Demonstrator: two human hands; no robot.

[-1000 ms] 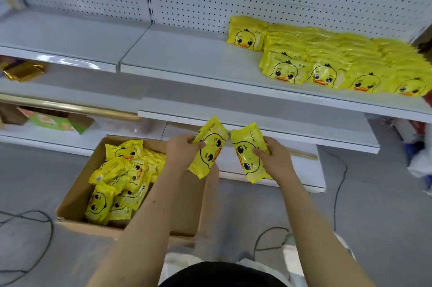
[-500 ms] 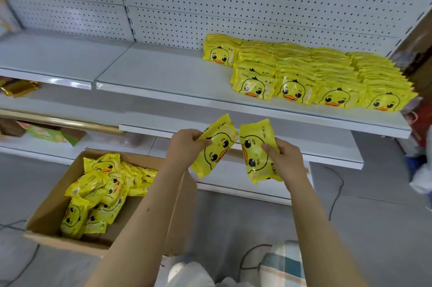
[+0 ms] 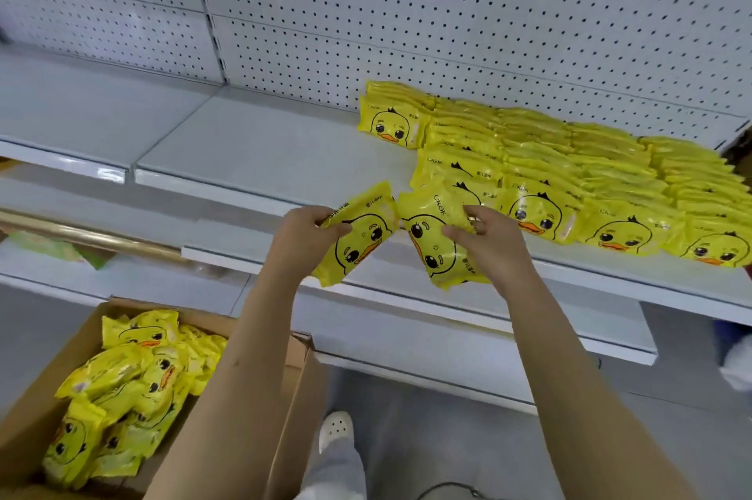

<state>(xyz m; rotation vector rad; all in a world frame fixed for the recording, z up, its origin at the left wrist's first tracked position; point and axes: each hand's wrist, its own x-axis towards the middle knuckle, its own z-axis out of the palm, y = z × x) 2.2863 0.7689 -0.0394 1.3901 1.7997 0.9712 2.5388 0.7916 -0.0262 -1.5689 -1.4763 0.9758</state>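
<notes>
- While both hands hang over the shelf's near edge, each pinches one duck pack.
- Left hand has thumb and fingers curled on the left pack, which is tilted.
- Right hand pinches the right pack, just beside the left one.
- Stacked packs fill the shelf's right side.
- Box with more sits near left.

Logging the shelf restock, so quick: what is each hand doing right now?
Left hand: closed, grips a yellow duck packet.
Right hand: closed, grips a second duck packet.
</notes>
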